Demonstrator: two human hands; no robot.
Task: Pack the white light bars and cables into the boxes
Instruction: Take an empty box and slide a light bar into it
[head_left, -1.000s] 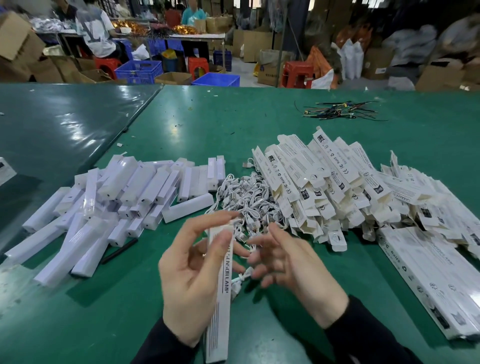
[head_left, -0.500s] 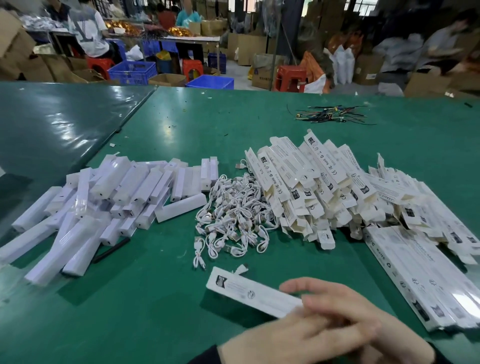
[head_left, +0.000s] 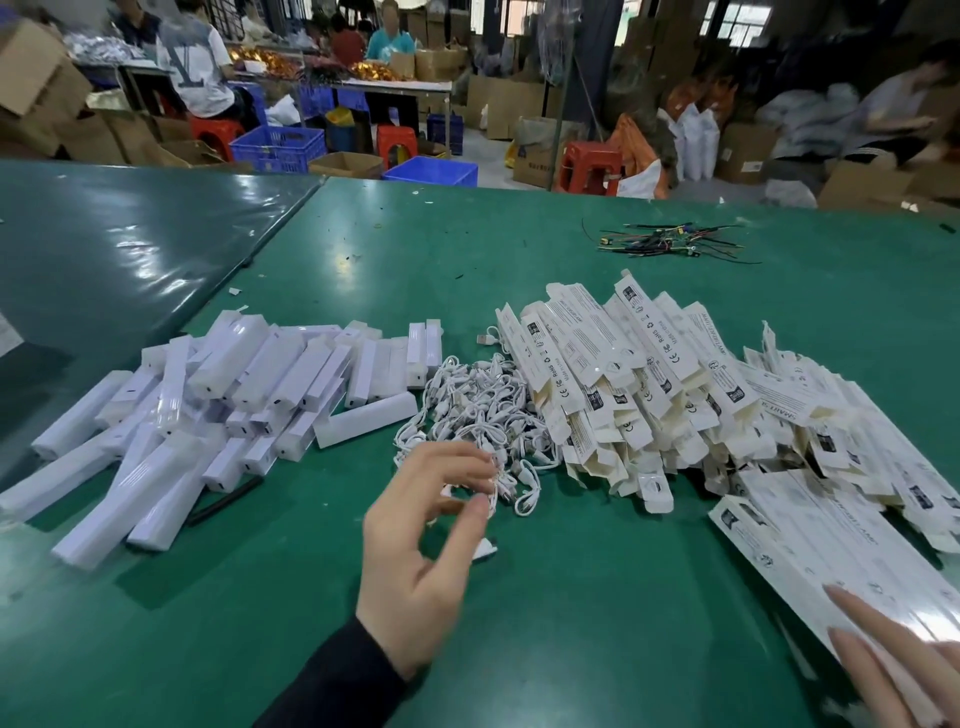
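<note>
A heap of white light bars (head_left: 218, 415) lies on the left of the green table (head_left: 597, 597). A tangle of white cables (head_left: 483, 410) sits in the middle. To its right is a pile of open white boxes (head_left: 649, 379). My left hand (head_left: 426, 545) reaches into the near edge of the cable tangle, thumb and fingers curled in a pinch on a white cable (head_left: 496, 488). Over at the bottom right, my right hand (head_left: 898, 670) lies with straight fingers on a row of closed white boxes (head_left: 810, 551).
A bundle of dark coloured wires (head_left: 670, 244) lies at the far side of the table. A black stick (head_left: 223, 501) lies beside the light bars. Beyond the table are seated people, cardboard cartons, blue crates (head_left: 278, 148) and red stools (head_left: 587, 166).
The box both hands held is no longer in them. My left hand has moved up to the cables and my right hand has swung out right onto the closed boxes.
</note>
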